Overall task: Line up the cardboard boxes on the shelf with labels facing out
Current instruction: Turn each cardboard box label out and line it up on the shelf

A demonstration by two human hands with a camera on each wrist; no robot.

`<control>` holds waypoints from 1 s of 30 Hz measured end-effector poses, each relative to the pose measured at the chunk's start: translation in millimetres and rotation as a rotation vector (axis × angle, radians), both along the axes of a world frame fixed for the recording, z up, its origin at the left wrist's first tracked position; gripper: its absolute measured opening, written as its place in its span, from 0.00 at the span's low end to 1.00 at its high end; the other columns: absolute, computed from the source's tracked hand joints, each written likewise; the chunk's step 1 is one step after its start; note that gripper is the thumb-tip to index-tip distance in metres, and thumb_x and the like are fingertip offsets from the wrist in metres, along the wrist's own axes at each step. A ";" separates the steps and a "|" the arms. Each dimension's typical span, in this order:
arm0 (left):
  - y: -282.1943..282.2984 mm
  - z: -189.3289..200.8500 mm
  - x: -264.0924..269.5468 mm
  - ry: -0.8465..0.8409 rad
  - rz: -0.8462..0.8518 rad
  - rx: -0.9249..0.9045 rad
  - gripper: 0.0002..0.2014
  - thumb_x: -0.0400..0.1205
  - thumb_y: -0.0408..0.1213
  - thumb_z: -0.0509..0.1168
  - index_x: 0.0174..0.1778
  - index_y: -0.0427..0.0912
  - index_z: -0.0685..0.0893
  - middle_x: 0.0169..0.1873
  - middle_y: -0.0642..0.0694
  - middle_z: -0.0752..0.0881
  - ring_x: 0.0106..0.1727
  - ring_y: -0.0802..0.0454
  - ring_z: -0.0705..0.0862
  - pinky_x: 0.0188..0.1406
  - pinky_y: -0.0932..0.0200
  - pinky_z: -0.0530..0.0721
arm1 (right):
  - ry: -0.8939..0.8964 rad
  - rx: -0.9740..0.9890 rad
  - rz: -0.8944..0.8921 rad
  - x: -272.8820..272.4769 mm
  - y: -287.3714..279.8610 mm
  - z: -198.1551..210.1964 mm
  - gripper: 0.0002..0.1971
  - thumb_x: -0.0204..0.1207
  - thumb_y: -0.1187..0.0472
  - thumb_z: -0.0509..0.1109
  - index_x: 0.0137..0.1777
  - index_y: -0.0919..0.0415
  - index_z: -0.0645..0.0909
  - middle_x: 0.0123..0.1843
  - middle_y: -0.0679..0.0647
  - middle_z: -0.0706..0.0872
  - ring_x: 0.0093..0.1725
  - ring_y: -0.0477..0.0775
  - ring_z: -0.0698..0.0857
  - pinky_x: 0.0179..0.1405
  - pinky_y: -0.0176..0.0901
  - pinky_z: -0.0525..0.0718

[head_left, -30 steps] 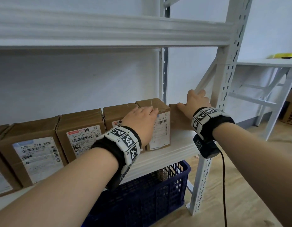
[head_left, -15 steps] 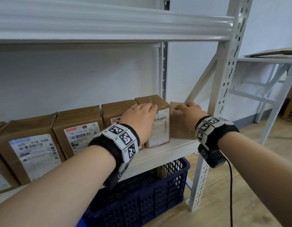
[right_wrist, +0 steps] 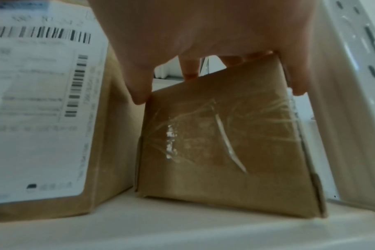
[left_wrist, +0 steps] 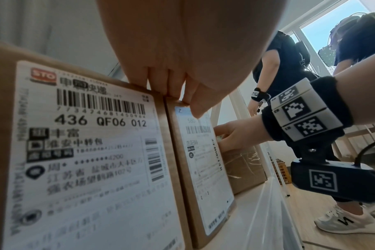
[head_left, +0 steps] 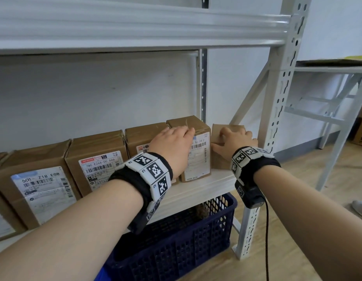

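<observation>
Cardboard is most of what my head camera gives me: a row of brown boxes along the white metal shelf (head_left: 214, 185). A second ago my right hand (head_left: 234, 139) lay flat, reaching over the top of the small plain brown cardboard box (head_left: 220, 131) at the right end; now it has come down and clamps that box from above, thumb on its left edge. My left hand (head_left: 173, 142) has hardly moved and lies across the tops of 2 labelled boxes. I judge the end box is about to be turned, since no label shows on its front. Readable here: "501- Z18 E08" (head_left: 41, 175), "780 E266-00 666" (head_left: 100, 160) and part of "10-24 2".

From the left wrist, my fingers (left_wrist: 171, 84) curl over the top edges of the brown box with the STO label (left_wrist: 84, 135), reading "436 QF06 012", and its neighbour, whose label starts "580".

From the right wrist, thumb and fingers pinch the plain box's upper corners; its facing side shows only wrinkled clear tape (right_wrist: 225, 135).
</observation>
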State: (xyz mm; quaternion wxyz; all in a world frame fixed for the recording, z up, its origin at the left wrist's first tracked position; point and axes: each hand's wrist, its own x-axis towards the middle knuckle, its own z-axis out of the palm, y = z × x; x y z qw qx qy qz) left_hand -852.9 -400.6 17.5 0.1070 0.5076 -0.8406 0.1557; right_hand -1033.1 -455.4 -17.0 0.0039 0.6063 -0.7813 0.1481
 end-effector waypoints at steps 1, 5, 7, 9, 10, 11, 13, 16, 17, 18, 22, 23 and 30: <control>-0.3 0.1 0.1 -0.001 -0.001 0.000 0.32 0.84 0.34 0.57 0.83 0.43 0.51 0.82 0.45 0.57 0.82 0.47 0.57 0.82 0.53 0.51 | -0.013 -0.010 -0.002 0.4 0.0 0.0 0.26 0.69 0.33 0.62 0.62 0.47 0.73 0.68 0.62 0.72 0.68 0.68 0.71 0.65 0.60 0.71; 0.0 -0.4 1.5 -0.013 -0.006 0.000 0.32 0.83 0.33 0.57 0.83 0.43 0.51 0.82 0.44 0.58 0.82 0.46 0.57 0.82 0.53 0.51 | -0.059 -0.037 0.000 -0.1 1.0 0.4 0.21 0.67 0.39 0.66 0.57 0.45 0.74 0.65 0.59 0.72 0.67 0.65 0.72 0.63 0.59 0.71; -1.0 -1.3 1.7 -0.016 -0.010 -0.006 0.33 0.83 0.33 0.58 0.83 0.43 0.51 0.82 0.44 0.58 0.82 0.46 0.58 0.82 0.52 0.52 | -0.069 -0.040 0.001 -2.2 3.9 2.0 0.20 0.66 0.41 0.66 0.57 0.45 0.75 0.64 0.58 0.72 0.65 0.64 0.74 0.64 0.60 0.70; -1.9 -1.8 1.8 -0.018 -0.010 -0.013 0.33 0.82 0.34 0.59 0.82 0.43 0.52 0.81 0.44 0.59 0.82 0.46 0.59 0.81 0.52 0.53 | -0.093 -0.030 0.022 -5.2 8.2 4.8 0.20 0.66 0.44 0.67 0.59 0.45 0.75 0.66 0.58 0.71 0.65 0.64 0.74 0.67 0.59 0.69; -2.2 -2.0 1.9 -0.019 -0.011 -0.016 0.33 0.82 0.34 0.59 0.82 0.43 0.52 0.81 0.44 0.59 0.82 0.46 0.59 0.81 0.52 0.53 | -0.114 -0.028 0.041 -7.2 10.5 6.0 0.20 0.66 0.46 0.68 0.59 0.45 0.76 0.67 0.58 0.71 0.66 0.64 0.74 0.70 0.59 0.68; -2.1 -2.2 1.9 -0.018 -0.012 -0.019 0.33 0.82 0.34 0.59 0.82 0.43 0.52 0.81 0.44 0.59 0.82 0.46 0.59 0.81 0.52 0.53 | -0.130 -0.032 0.060 -9.2 12.9 6.7 0.20 0.66 0.46 0.68 0.58 0.45 0.76 0.69 0.58 0.70 0.68 0.64 0.73 0.71 0.59 0.67; -2.0 -2.2 2.3 -0.013 -0.013 -0.023 0.33 0.83 0.34 0.58 0.82 0.43 0.52 0.81 0.44 0.59 0.82 0.46 0.59 0.81 0.52 0.54 | -0.144 -0.064 0.078 -13.0 17.4 6.3 0.20 0.66 0.45 0.69 0.58 0.43 0.76 0.72 0.58 0.68 0.72 0.64 0.69 0.74 0.58 0.64; -3.0 -3.2 2.0 -0.005 -0.017 -0.029 0.32 0.83 0.34 0.58 0.82 0.43 0.52 0.81 0.44 0.60 0.81 0.46 0.60 0.81 0.52 0.55 | -0.082 -0.107 0.013 -17.6 20.3 -0.9 0.32 0.63 0.34 0.69 0.67 0.42 0.71 0.74 0.61 0.65 0.73 0.66 0.67 0.74 0.58 0.63; -3.5 -3.5 1.8 -0.005 -0.016 -0.030 0.32 0.83 0.34 0.58 0.82 0.43 0.52 0.81 0.44 0.60 0.81 0.46 0.60 0.81 0.52 0.55 | -0.045 -0.111 -0.021 -18.2 20.4 -4.1 0.37 0.61 0.30 0.68 0.70 0.43 0.68 0.72 0.62 0.67 0.72 0.66 0.69 0.72 0.58 0.65; -3.9 -3.8 1.8 -0.007 -0.015 -0.029 0.32 0.83 0.34 0.58 0.82 0.43 0.52 0.81 0.44 0.60 0.81 0.46 0.60 0.81 0.52 0.54 | -0.007 -0.112 -0.054 -17.9 20.3 -7.4 0.39 0.60 0.28 0.67 0.70 0.43 0.67 0.70 0.63 0.68 0.70 0.66 0.70 0.69 0.58 0.67; -4.4 -4.1 2.1 -0.012 -0.014 -0.026 0.33 0.83 0.33 0.58 0.82 0.43 0.52 0.81 0.44 0.59 0.82 0.47 0.59 0.82 0.52 0.52 | 0.034 -0.141 -0.145 -10.8 20.9 -19.9 0.37 0.61 0.28 0.65 0.65 0.49 0.69 0.61 0.64 0.70 0.63 0.66 0.70 0.61 0.57 0.70; -4.4 -3.8 2.3 -0.012 -0.015 -0.028 0.32 0.83 0.33 0.58 0.82 0.43 0.52 0.81 0.44 0.59 0.82 0.46 0.59 0.82 0.52 0.52 | 0.016 -0.146 -0.155 -8.9 20.4 -21.5 0.35 0.61 0.30 0.66 0.64 0.50 0.69 0.60 0.64 0.69 0.62 0.66 0.70 0.60 0.56 0.70; -3.6 -3.3 2.5 -0.013 -0.017 -0.022 0.33 0.83 0.32 0.58 0.82 0.42 0.52 0.81 0.43 0.59 0.82 0.46 0.59 0.82 0.51 0.52 | -0.207 -0.176 -0.143 -10.1 19.6 -8.9 0.39 0.58 0.40 0.75 0.68 0.51 0.64 0.67 0.63 0.63 0.66 0.68 0.68 0.62 0.60 0.77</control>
